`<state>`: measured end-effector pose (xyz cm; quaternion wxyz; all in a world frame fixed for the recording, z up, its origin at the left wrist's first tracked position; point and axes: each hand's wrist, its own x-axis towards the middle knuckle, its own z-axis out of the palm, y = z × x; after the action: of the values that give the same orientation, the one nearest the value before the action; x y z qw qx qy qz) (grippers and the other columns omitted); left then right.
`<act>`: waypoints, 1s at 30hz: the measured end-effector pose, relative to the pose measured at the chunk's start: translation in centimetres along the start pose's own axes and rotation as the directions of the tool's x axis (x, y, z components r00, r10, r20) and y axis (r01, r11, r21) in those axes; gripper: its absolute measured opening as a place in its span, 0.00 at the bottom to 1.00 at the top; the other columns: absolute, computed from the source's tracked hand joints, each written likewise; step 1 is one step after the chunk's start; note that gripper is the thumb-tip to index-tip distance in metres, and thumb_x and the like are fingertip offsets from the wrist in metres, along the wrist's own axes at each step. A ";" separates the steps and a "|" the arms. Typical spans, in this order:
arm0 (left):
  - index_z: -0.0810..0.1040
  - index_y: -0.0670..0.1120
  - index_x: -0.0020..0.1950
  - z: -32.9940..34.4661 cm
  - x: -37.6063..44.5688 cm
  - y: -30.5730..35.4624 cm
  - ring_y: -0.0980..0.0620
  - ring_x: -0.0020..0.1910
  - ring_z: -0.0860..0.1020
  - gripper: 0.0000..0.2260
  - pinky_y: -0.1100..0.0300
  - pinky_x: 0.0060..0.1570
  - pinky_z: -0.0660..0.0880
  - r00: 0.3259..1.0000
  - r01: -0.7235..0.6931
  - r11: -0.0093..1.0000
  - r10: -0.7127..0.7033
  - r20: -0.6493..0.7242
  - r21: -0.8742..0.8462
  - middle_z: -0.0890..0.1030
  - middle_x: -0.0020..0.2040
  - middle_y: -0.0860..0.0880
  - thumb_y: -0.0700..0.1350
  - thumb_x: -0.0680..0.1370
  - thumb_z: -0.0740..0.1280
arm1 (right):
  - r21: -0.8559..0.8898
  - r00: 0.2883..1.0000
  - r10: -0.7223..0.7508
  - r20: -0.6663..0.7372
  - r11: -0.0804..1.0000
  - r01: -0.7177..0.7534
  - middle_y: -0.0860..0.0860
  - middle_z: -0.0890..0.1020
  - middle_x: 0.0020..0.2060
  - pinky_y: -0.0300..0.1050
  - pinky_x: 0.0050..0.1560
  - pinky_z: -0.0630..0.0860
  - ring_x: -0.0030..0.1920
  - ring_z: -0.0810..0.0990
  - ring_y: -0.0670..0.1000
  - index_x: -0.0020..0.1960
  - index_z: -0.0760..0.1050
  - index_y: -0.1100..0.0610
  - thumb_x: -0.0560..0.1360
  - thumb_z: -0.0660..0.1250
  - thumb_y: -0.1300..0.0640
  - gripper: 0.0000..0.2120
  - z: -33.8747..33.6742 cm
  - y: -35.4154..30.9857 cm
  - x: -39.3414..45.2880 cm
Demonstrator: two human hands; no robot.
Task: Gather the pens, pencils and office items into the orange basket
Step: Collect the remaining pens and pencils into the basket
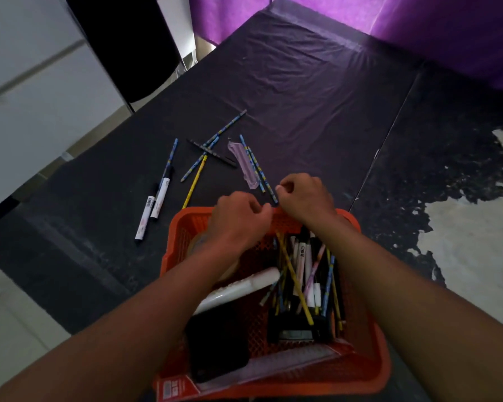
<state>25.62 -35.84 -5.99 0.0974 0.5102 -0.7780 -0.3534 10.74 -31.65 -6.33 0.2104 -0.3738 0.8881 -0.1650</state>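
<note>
Judging from how things lie, you are more than half way: the orange plastic lattice basket [369,369] at the near edge of the black-covered table [302,82] already holds a good bundle of pens and pencils [308,274] on its right side, a white long object [241,285], a flat black object [218,343] and a transparent ruler [288,364] along its near wall. What is left lies on the cloth beyond the basket: two white markers with black caps [154,207] to the left, a yellow pencil [194,181] near them, several blue patterned pencils [215,140] crossing a black pen [212,153], and a clear pinkish plastic case [244,166] with two more blue pencils just beside it. Your left hand [238,219] hovers over the far rim of the basket with the fingers curled, and I see nothing inside it. Your right hand [305,195] is just past the rim, the fingers curled too, close to the end of one blue pencil; I cannot tell if it already pinches that pencil. Roughly ten items are not yet gathered, I believe.
</note>
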 end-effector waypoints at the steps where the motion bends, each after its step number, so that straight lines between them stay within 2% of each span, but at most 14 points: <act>1: 0.78 0.50 0.33 -0.7 0.7 0.1 0.44 0.41 0.81 0.14 0.52 0.45 0.79 0.998 -0.034 0.998 0.037 -0.054 0.052 0.83 0.36 0.49 0.59 0.72 0.66 | -0.044 1.000 0.012 0.025 0.999 -0.011 0.53 0.82 0.56 0.50 0.54 0.75 0.58 0.79 0.60 0.55 0.81 0.48 0.74 0.66 0.45 0.13 0.1 -0.2 0.4; 5: 0.76 0.52 0.35 -1.4 4.0 0.3 0.44 0.41 0.81 0.11 0.51 0.41 0.78 0.976 -0.133 0.988 0.144 -0.164 0.080 0.83 0.38 0.52 0.57 0.73 0.66 | -0.123 0.992 0.077 0.104 0.990 -0.064 0.56 0.79 0.61 0.50 0.57 0.73 0.61 0.77 0.60 0.60 0.78 0.50 0.74 0.69 0.44 0.18 0.8 -1.7 2.4; 7: 0.77 0.52 0.37 -1.1 5.6 0.2 0.45 0.43 0.81 0.09 0.53 0.39 0.76 0.980 -0.125 0.988 0.137 -0.144 0.089 0.84 0.40 0.52 0.54 0.74 0.68 | -0.140 0.989 0.096 0.115 0.987 -0.080 0.56 0.77 0.62 0.50 0.58 0.73 0.62 0.77 0.60 0.62 0.77 0.52 0.74 0.70 0.44 0.20 1.2 -2.3 3.4; 10: 0.80 0.52 0.43 -0.4 7.6 -0.4 0.43 0.48 0.81 0.06 0.50 0.45 0.78 0.989 -0.098 0.990 0.108 -0.104 0.103 0.85 0.45 0.49 0.53 0.74 0.68 | -0.186 0.988 0.109 0.111 0.979 -0.087 0.57 0.77 0.63 0.50 0.58 0.73 0.63 0.76 0.60 0.63 0.75 0.53 0.75 0.70 0.48 0.18 1.6 -2.6 4.5; 14: 0.82 0.51 0.52 0.5 8.8 -0.9 0.43 0.51 0.81 0.09 0.50 0.48 0.78 0.994 -0.095 0.989 0.100 -0.043 0.114 0.85 0.51 0.48 0.53 0.75 0.68 | -0.237 0.989 0.115 0.096 0.967 -0.090 0.57 0.77 0.62 0.50 0.58 0.74 0.63 0.77 0.61 0.62 0.75 0.55 0.76 0.70 0.52 0.16 2.5 -2.2 5.5; 18: 0.81 0.52 0.58 1.2 9.4 -0.9 0.44 0.55 0.80 0.14 0.49 0.53 0.78 1.000 -0.007 0.995 0.010 -0.027 0.102 0.84 0.55 0.48 0.56 0.76 0.68 | -0.216 0.992 0.083 0.091 0.974 -0.062 0.59 0.78 0.61 0.51 0.57 0.74 0.62 0.77 0.62 0.61 0.75 0.58 0.76 0.68 0.51 0.16 2.7 -2.0 5.6; 20: 0.81 0.50 0.60 1.5 9.4 -0.2 0.44 0.57 0.80 0.16 0.49 0.55 0.78 0.999 0.045 0.998 -0.043 -0.032 0.046 0.84 0.56 0.48 0.57 0.76 0.68 | -0.151 0.993 0.094 0.077 0.985 -0.082 0.59 0.80 0.57 0.50 0.53 0.75 0.59 0.78 0.62 0.57 0.77 0.57 0.75 0.69 0.48 0.16 2.4 -1.9 5.5; 23: 0.81 0.47 0.59 1.3 9.6 1.3 0.44 0.59 0.79 0.18 0.54 0.56 0.75 0.988 0.126 0.987 -0.135 -0.081 -0.102 0.84 0.57 0.46 0.58 0.76 0.68 | 0.044 0.998 0.069 0.004 0.997 -0.069 0.58 0.80 0.38 0.44 0.39 0.70 0.48 0.82 0.61 0.40 0.80 0.57 0.71 0.70 0.46 0.14 1.2 -1.8 4.8; 24: 0.82 0.46 0.59 1.1 9.6 1.9 0.45 0.58 0.80 0.19 0.55 0.56 0.74 0.982 0.152 0.974 -0.168 -0.087 -0.170 0.84 0.56 0.46 0.59 0.76 0.68 | 0.101 0.999 0.048 -0.024 0.994 -0.046 0.58 0.79 0.33 0.44 0.37 0.68 0.45 0.82 0.61 0.34 0.79 0.57 0.70 0.70 0.47 0.14 0.5 -1.9 4.2; 26: 0.82 0.46 0.57 0.6 9.6 3.2 0.47 0.52 0.83 0.23 0.52 0.56 0.78 0.971 0.176 0.914 -0.223 -0.091 -0.366 0.85 0.50 0.46 0.62 0.73 0.69 | 0.171 0.997 -0.011 -0.071 0.985 0.023 0.57 0.81 0.31 0.47 0.37 0.73 0.41 0.82 0.58 0.32 0.80 0.58 0.69 0.70 0.50 0.12 -1.0 -2.0 2.9; 28: 0.81 0.44 0.56 0.5 9.0 4.1 0.48 0.39 0.85 0.22 0.48 0.48 0.82 0.966 0.169 0.818 -0.249 -0.075 -0.550 0.85 0.42 0.46 0.60 0.72 0.70 | 0.199 0.994 -0.067 -0.088 0.976 0.083 0.58 0.81 0.30 0.49 0.41 0.77 0.39 0.82 0.57 0.34 0.82 0.58 0.69 0.70 0.51 0.11 -2.3 -1.8 1.0; 30: 0.79 0.41 0.55 0.3 7.8 5.2 0.47 0.34 0.84 0.13 0.53 0.37 0.82 0.974 0.143 0.779 -0.222 -0.055 -0.611 0.84 0.39 0.44 0.50 0.78 0.69 | 0.206 0.993 -0.101 -0.069 0.972 0.113 0.56 0.82 0.30 0.50 0.42 0.78 0.37 0.82 0.55 0.34 0.83 0.57 0.69 0.70 0.51 0.11 -3.0 -1.2 -1.0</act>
<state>18.07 -41.26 -4.44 0.2680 0.5463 -0.5642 -0.5580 10.59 -31.30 -3.02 0.2135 -0.3918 0.8501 -0.2797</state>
